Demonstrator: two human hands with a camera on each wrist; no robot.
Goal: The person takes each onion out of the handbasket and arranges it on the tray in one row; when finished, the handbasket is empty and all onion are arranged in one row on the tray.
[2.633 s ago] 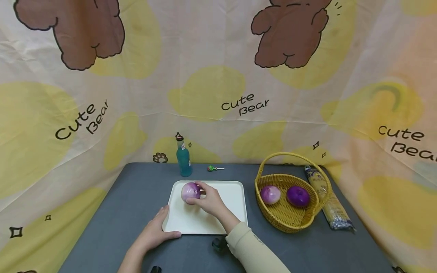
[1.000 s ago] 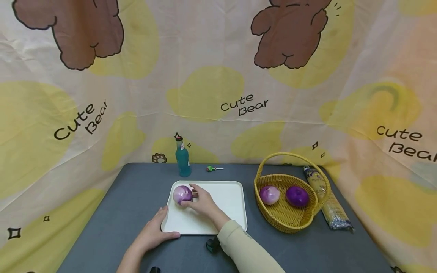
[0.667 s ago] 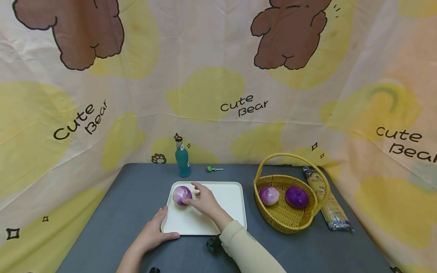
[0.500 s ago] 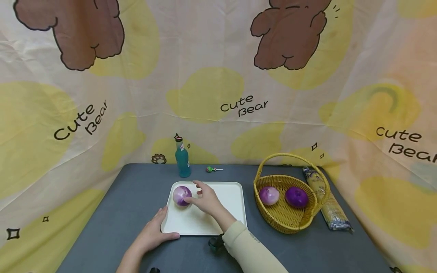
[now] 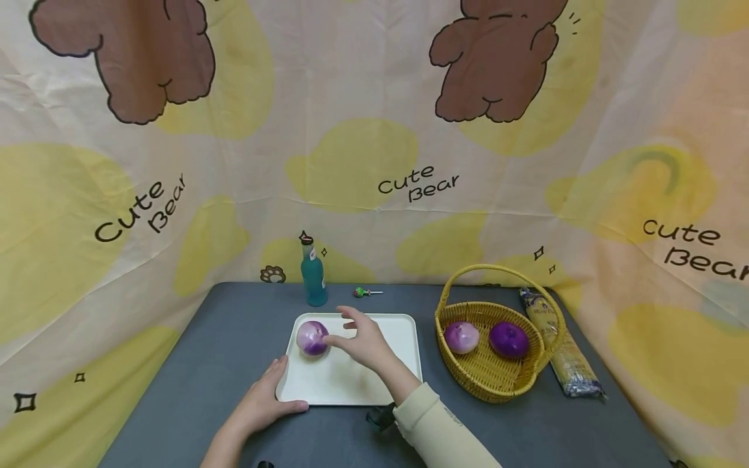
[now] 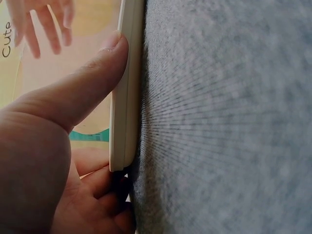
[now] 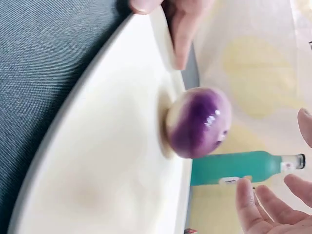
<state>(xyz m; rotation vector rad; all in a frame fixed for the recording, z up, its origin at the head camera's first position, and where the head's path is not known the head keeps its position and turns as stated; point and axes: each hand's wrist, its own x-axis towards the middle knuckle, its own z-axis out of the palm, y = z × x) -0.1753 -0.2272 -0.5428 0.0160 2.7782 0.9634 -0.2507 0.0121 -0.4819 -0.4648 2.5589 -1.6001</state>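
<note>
A purple onion (image 5: pixel 312 338) sits on the left part of a white tray (image 5: pixel 363 390). My right hand (image 5: pixel 365 341) is just right of the onion, thumb and fingers spread with nothing between them. In the right wrist view a gap shows between that hand's fingers (image 7: pixel 251 207) and the onion (image 7: pixel 199 123). My left hand (image 5: pixel 266 396) holds the tray's near left corner, fingers along the left side and thumb at the front edge. The left wrist view shows the thumb (image 6: pixel 92 80) against the tray rim (image 6: pixel 124 97).
A yellow wicker basket (image 5: pixel 488 383) with a tall handle holds two onions (image 5: pixel 509 340) to the right. Behind it lies a plastic packet (image 5: pixel 564 348). A blue-green bottle (image 5: pixel 314 276) and a lollipop (image 5: pixel 365 292) are at the back of the grey table (image 5: pixel 205 364).
The onion was shifted left on the tray in my right hand, then released. That hand has since opened and drawn back to the right. My left hand has stayed at the tray corner.
</note>
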